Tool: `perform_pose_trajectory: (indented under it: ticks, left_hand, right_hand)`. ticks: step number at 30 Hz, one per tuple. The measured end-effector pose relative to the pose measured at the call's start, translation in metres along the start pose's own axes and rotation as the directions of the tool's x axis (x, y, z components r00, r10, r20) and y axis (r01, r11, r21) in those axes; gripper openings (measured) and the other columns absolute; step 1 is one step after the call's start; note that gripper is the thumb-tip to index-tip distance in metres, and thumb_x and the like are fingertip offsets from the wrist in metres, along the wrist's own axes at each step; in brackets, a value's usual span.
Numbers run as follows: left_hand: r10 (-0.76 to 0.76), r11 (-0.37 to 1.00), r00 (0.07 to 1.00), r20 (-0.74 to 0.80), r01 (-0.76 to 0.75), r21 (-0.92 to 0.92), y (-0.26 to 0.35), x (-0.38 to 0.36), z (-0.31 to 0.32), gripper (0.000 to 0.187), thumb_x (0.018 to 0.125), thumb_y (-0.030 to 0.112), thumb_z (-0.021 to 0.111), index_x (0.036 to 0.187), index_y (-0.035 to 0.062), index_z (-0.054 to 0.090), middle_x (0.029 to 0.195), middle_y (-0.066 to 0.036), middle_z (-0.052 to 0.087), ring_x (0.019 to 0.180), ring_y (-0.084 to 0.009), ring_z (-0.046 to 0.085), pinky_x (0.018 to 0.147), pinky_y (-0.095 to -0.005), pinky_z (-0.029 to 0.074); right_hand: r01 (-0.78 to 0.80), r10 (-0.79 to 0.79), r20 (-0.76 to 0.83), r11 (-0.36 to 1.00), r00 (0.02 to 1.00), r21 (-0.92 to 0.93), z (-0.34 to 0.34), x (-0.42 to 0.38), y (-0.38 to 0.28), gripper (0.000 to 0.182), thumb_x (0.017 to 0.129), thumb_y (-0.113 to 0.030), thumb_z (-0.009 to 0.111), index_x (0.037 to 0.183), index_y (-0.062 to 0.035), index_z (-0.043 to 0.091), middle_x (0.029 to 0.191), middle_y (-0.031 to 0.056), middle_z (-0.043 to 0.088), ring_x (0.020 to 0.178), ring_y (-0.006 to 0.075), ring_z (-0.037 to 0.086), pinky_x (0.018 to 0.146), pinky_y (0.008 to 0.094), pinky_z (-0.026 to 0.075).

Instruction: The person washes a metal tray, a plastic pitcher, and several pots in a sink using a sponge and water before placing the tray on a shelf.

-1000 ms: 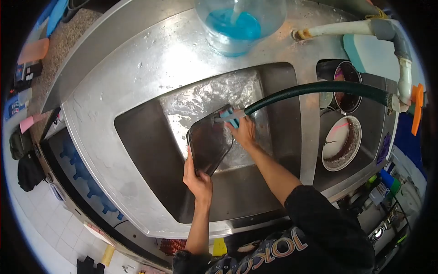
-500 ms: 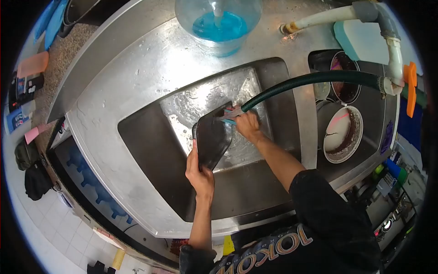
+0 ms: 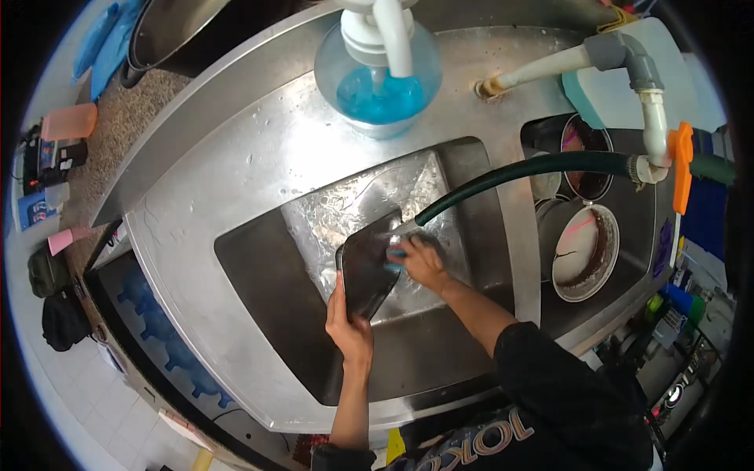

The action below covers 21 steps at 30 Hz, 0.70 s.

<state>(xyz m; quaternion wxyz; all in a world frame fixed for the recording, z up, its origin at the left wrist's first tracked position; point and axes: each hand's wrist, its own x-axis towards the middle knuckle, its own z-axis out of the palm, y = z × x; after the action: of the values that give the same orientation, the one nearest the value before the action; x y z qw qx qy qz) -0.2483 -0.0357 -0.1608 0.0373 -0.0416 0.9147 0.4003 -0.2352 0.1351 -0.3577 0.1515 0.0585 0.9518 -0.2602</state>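
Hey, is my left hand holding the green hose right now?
No, your left hand holds the dark tray by its edge, while the green hose arches in from the orange-handled tap.

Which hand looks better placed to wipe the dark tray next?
Probably the right hand: it holds a blue item at the dark tray, close to the end of the green hose. The left hand grips the tray's edge, so it seems better suited to steadying.

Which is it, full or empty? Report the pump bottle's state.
Partly full: through the clear bottle, blue liquid shows in the lower part, with none visible above it, below the white pump.
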Motion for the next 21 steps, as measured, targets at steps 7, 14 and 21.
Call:
perform_pose_trajectory:
  ticks: [7,14,21]
  left_hand:
    - [-0.099,0.995,0.995,0.033,0.099,-0.005,0.004,0.0,-0.006,0.071,0.069,-0.024,0.038,0.136,-0.0001,0.051,0.116,-0.023,0.064,0.109,-0.0306,0.063,0.095,-0.0336,0.046]
    - [-0.258,0.962,0.963,-0.081,0.249,-0.109,-0.047,-0.029,0.008,0.069,0.076,-0.017,0.044,0.143,-0.0012,0.036,0.121,-0.026,0.057,0.112,-0.0373,0.058,0.1,-0.0382,0.041]
    - [-0.655,0.705,0.753,0.066,0.64,-0.306,-0.14,-0.159,0.108,0.08,0.084,-0.005,0.06,0.143,-0.0071,0.006,0.137,-0.027,0.037,0.13,-0.0359,0.038,0.11,-0.0402,0.027]
  right_hand:
    - [-0.011,0.006,-0.144,0.999,0.99,-0.032,-0.006,0.011,0.0,0.042,0.077,-0.006,0.064,0.108,-0.0317,0.072,0.111,0.0027,0.055,0.107,0.0267,0.054,0.082,0.0432,0.053]
    - [0.081,-0.081,0.028,0.997,0.996,0.019,-0.018,-0.023,0.011,0.055,0.069,-0.011,0.073,0.115,-0.0405,0.068,0.099,0.0067,0.05,0.097,0.0285,0.055,0.08,0.0423,0.052]
    - [-0.27,0.299,-0.188,0.949,0.936,0.165,-0.013,0.003,-0.007,0.031,0.073,-0.024,0.079,0.104,-0.0231,0.073,0.101,0.0098,0.052,0.103,0.0294,0.054,0.08,0.0424,0.05]
